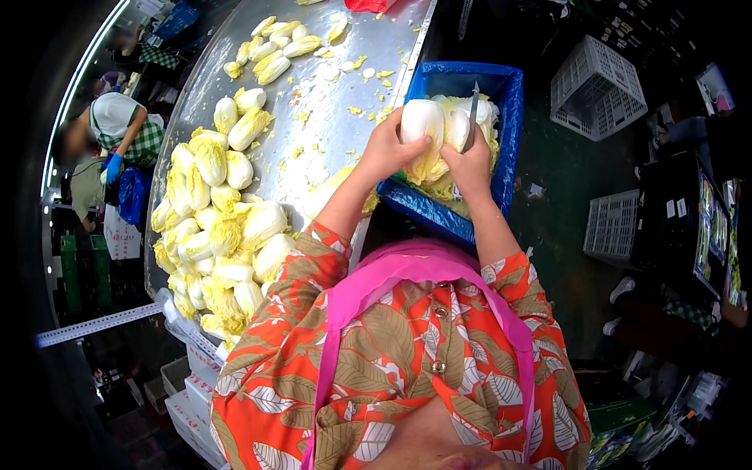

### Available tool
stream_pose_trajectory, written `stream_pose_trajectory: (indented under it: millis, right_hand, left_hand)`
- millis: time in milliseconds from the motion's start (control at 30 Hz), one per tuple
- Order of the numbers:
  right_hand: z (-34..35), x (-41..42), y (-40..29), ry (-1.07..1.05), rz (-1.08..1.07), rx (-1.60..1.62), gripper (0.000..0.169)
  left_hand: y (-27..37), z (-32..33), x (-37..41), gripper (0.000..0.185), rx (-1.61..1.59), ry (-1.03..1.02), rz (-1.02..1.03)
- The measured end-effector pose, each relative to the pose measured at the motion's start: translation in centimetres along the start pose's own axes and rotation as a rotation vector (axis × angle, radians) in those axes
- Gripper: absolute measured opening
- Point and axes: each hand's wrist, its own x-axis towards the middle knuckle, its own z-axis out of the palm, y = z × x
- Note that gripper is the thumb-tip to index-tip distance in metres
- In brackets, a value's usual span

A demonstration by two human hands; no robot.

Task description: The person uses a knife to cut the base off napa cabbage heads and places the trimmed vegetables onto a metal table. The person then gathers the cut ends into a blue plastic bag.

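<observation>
My left hand [389,147] grips a trimmed napa cabbage [423,126], its white base facing away from me and its yellow leaf end toward me. In my right hand [472,167] is a knife [473,111] with its blade pointing up and away. The right fingers and thumb also press against pale cabbage leaves [456,129] beside the head; whether these are part of the same head cannot be told. Both hands are over a blue-lined crate [512,126], where more cabbage and leaves [484,111] lie, partly hidden by my hands.
A metal table [317,108] on the left carries a large heap of napa cabbages [211,229], a smaller group [276,50] farther off and leaf scraps. White plastic crates [599,88] stand on the floor at right. Across the table, a person [120,126] wears a blue glove.
</observation>
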Motion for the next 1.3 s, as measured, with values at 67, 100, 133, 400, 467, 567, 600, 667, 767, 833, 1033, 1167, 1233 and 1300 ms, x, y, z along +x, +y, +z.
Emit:
stream_pose_trajectory:
  millis: [67,100,133,400,467,567,600,667,767,833,1033,1167,1233,1300]
  right_hand:
    - [-0.6,0.5,0.8,-0.012,0.047,-0.027,0.041]
    - [-0.9,0.7,1.1,-0.018,0.071,-0.042,0.041]
    - [-1.1,0.9,1.2,0.004,0.082,-0.064,0.042]
    - [-1.8,1.4,1.2,0.29,-0.04,-0.641,0.052]
    - [-2.0,1.2,0.7,0.145,-0.051,-0.417,0.053]
    - [-1.5,0.7,0.3,-0.124,0.035,-0.002,0.05]
    - [-1.1,0.4,-0.6,-0.203,0.16,0.159,0.049]
    - [-0.6,0.1,-1.4,-0.302,0.287,0.36,0.048]
    - [-0.8,0.4,-1.1,-0.286,0.302,0.376,0.046]
    - [-0.7,0.4,-0.9,-0.29,0.291,0.393,0.047]
    - [-1.0,0.5,-0.6,-0.36,0.299,0.409,0.055]
    - [-1.2,0.6,-0.3,-0.435,0.292,0.422,0.056]
    - [-1.0,0.4,0.1,-0.366,0.271,0.408,0.054]
    - [-0.9,0.3,0.3,-0.325,0.266,0.392,0.051]
  left_hand:
    - [-0.5,-0.6,0.0,0.053,-0.205,-0.077,-0.024]
    - [-0.3,-0.7,0.0,0.053,-0.252,-0.114,-0.014]
    - [0.1,-0.8,0.0,0.054,-0.299,-0.15,-0.004]
    - [-1.1,-2.3,0.3,0.053,-0.86,-0.192,-0.236]
    - [-1.4,-2.1,0.2,0.053,-0.87,-0.105,-0.36]
    - [-1.3,-1.0,0.1,0.049,-0.761,-0.049,-0.327]
    - [-1.3,-0.8,0.2,0.046,-0.733,-0.078,-0.275]
    - [-1.0,-0.4,0.3,0.043,-0.706,-0.132,-0.195]
    - [-0.7,-0.4,0.2,0.046,-0.614,-0.154,-0.161]
    - [-0.5,-0.4,0.2,0.047,-0.584,-0.156,-0.146]
    - [-1.1,-0.4,0.6,0.044,-0.406,-0.143,-0.056]
    - [-0.9,-0.2,0.4,0.041,-0.349,-0.112,-0.035]
    - [-0.9,-0.1,0.4,0.042,-0.278,-0.129,-0.003]
    - [-1.1,-0.1,0.4,0.043,-0.273,-0.147,-0.009]
